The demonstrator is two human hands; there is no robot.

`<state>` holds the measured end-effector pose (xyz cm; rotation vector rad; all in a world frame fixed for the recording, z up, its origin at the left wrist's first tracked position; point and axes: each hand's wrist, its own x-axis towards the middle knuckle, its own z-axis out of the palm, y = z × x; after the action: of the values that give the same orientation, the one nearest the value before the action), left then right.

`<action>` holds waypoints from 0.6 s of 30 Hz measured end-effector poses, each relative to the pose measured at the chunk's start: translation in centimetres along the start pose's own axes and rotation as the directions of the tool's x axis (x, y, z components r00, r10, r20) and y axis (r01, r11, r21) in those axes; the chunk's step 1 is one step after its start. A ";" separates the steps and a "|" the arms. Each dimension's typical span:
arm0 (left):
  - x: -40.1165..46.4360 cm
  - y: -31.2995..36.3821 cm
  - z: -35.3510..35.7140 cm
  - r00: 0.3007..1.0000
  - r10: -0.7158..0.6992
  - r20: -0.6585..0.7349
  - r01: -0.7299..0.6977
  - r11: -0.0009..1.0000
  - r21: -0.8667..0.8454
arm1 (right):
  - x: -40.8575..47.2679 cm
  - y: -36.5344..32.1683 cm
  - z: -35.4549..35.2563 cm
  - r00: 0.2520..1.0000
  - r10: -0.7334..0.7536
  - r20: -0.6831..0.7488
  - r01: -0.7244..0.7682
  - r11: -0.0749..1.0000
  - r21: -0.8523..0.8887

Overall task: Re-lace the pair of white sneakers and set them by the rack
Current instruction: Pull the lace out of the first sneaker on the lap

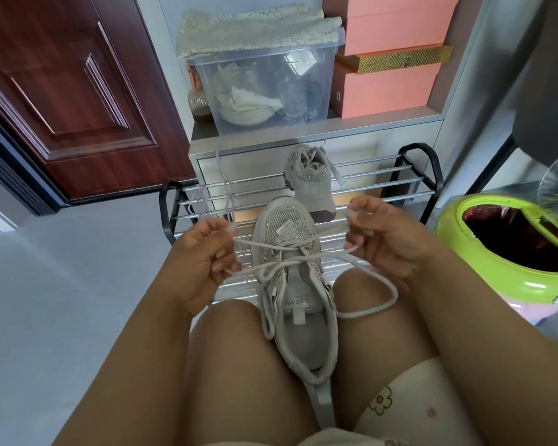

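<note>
Knees hide sneaker (pixel 295 304) sides — left hand (pixel 203 255), right hand (pixel 387 239) each pinching lace (pixel 364 268).

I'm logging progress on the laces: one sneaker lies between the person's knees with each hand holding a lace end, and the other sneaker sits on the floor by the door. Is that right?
Not quite. The other sneaker is not on the floor by the door; it rests on the rack, as the head view shows. The rest holds: one sneaker lies between the knees, with the left hand and right hand each holding the lace.
</note>
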<state>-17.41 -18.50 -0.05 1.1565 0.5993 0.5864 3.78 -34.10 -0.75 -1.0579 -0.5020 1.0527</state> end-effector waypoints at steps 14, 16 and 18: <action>-0.3 0.1 -0.8 0.975 0.125 0.182 -0.220 0.451 0.865 | 0.1 -0.4 -0.2 0.963 -0.236 0.127 0.208 0.359 -0.910; 0.6 -1.0 -0.4 0.968 0.155 0.196 -0.243 0.407 0.880 | 0.6 0.6 0.9 0.960 -0.214 0.182 0.242 0.298 -0.923; 1.5 -2.1 -0.5 0.964 0.164 0.208 -0.255 0.370 0.893 | 1.0 1.5 1.6 0.953 -0.195 0.233 0.280 0.263 -0.923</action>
<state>-16.47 -17.72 -2.39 2.3682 0.7265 0.3848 2.34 -32.36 -1.55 -1.9294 -1.4418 0.4024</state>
